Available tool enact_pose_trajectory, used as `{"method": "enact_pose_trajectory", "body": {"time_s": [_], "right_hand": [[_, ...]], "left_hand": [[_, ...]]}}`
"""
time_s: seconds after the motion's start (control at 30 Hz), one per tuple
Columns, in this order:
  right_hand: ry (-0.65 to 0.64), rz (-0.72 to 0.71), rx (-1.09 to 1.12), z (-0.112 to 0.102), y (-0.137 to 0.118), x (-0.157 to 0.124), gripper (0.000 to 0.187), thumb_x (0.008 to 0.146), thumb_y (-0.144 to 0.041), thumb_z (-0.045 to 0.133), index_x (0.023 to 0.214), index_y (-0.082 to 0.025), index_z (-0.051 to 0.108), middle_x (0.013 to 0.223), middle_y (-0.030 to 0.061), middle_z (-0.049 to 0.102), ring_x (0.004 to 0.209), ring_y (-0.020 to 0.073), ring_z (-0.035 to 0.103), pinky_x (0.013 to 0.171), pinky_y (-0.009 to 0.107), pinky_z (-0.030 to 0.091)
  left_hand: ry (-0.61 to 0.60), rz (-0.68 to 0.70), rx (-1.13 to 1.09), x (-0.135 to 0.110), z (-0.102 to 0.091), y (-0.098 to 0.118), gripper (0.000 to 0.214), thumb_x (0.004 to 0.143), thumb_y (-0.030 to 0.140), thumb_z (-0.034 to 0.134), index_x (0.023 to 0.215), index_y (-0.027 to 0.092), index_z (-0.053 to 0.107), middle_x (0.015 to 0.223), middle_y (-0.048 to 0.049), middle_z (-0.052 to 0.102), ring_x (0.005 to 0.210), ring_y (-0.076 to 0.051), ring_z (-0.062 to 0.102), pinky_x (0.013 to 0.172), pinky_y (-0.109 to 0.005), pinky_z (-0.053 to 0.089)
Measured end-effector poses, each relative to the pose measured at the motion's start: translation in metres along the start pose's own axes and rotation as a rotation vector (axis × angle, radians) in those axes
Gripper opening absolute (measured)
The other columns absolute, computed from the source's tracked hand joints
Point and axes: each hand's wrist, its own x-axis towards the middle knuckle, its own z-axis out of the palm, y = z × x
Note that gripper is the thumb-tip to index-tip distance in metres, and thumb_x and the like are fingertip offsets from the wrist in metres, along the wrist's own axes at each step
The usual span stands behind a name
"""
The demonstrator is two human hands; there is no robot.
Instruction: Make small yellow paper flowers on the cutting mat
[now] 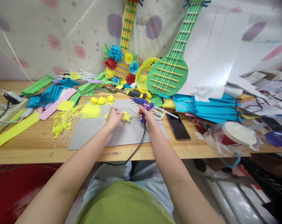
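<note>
My right hand (146,115) is wrapped round the handle of a blue glue gun (143,102), whose black cord runs down over the table edge. A white glue stick (169,113) sticks out of its back. My left hand (114,118) pinches the left side of a yellow paper flower (126,116) over the grey cutting mat (89,133). A bit of yellow paper shows at the left of that hand. Behind it, several finished yellow paper roses (102,100) stand in a row. Yellow paper squares (90,111) lie at the mat's left side.
Yellow scraps (61,123) and coloured crepe paper (47,96) cover the left. A green paper lute (168,74) and a flower-decked yellow one (125,40) lean at the back. A phone (178,126) and a plastic-wrapped tub (239,135) lie right; a power strip (10,116) lies far left.
</note>
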Motion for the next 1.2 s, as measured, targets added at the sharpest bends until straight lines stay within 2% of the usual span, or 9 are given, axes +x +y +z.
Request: {"method": "enact_pose_trajectory", "body": {"time_s": [0.2,0.43,0.67,0.83,0.93,1.03,1.2], "right_hand": [[0.003,0.016,-0.021,0.001,0.000,-0.001,0.033,0.056,-0.045,0.068,0.059,-0.017,0.050,0.052,-0.0047,0.051,0.037,0.0024,0.038,0.031,0.016,0.028],[-0.005,0.019,-0.014,0.001,0.000,0.000,0.033,0.057,-0.044,0.068,0.059,-0.017,0.050,0.051,-0.0048,0.051,0.037,0.0027,0.038,0.031,0.016,0.028],[-0.018,0.010,-0.008,-0.001,0.003,0.001,0.032,0.058,-0.044,0.067,0.059,-0.017,0.050,0.051,-0.0049,0.051,0.037,0.0027,0.038,0.032,0.016,0.028],[-0.005,0.013,-0.030,-0.001,0.003,0.000,0.033,0.058,-0.045,0.067,0.059,-0.017,0.050,0.052,-0.0046,0.051,0.037,0.0027,0.038,0.032,0.017,0.028],[-0.007,0.020,-0.050,-0.001,0.002,0.000,0.033,0.058,-0.047,0.066,0.059,-0.017,0.050,0.053,-0.0043,0.052,0.037,0.0028,0.038,0.032,0.017,0.029],[-0.008,0.022,-0.060,-0.001,0.002,0.000,0.034,0.058,-0.047,0.066,0.059,-0.017,0.050,0.053,-0.0043,0.052,0.038,0.0029,0.037,0.033,0.017,0.028],[0.002,0.015,-0.064,0.000,0.004,0.001,0.033,0.057,-0.047,0.066,0.060,-0.017,0.050,0.055,-0.0038,0.052,0.039,0.0033,0.038,0.033,0.018,0.029]], "left_hand": [[0.017,0.037,0.070,-0.002,-0.004,0.003,0.035,0.065,0.031,0.056,0.093,0.020,0.039,0.080,-0.0005,0.057,0.071,-0.014,0.055,0.062,-0.026,0.037],[0.026,0.128,0.059,0.003,-0.007,0.003,0.036,0.063,0.037,0.058,0.091,0.020,0.041,0.087,-0.0013,0.058,0.075,-0.014,0.054,0.066,-0.026,0.038],[-0.008,0.107,0.070,0.011,-0.011,0.000,0.036,0.063,0.034,0.059,0.093,0.019,0.044,0.090,-0.0017,0.059,0.072,-0.013,0.055,0.067,-0.027,0.039],[0.004,0.096,-0.036,0.018,-0.008,0.001,0.036,0.068,0.044,0.053,0.092,0.017,0.049,0.092,-0.0055,0.060,0.081,-0.015,0.056,0.074,-0.028,0.039],[-0.046,0.071,-0.130,0.024,-0.007,0.005,0.037,0.068,0.046,0.053,0.089,0.015,0.053,0.094,-0.0079,0.060,0.084,-0.016,0.056,0.074,-0.027,0.040],[-0.139,0.015,-0.206,0.031,-0.009,0.009,0.037,0.064,0.041,0.060,0.089,0.014,0.054,0.094,-0.0084,0.061,0.081,-0.015,0.056,0.070,-0.025,0.041],[-0.196,-0.032,-0.257,0.036,-0.012,0.006,0.036,0.057,0.021,0.066,0.089,0.014,0.053,0.090,-0.0075,0.060,0.069,-0.012,0.056,0.062,-0.024,0.043]]}}
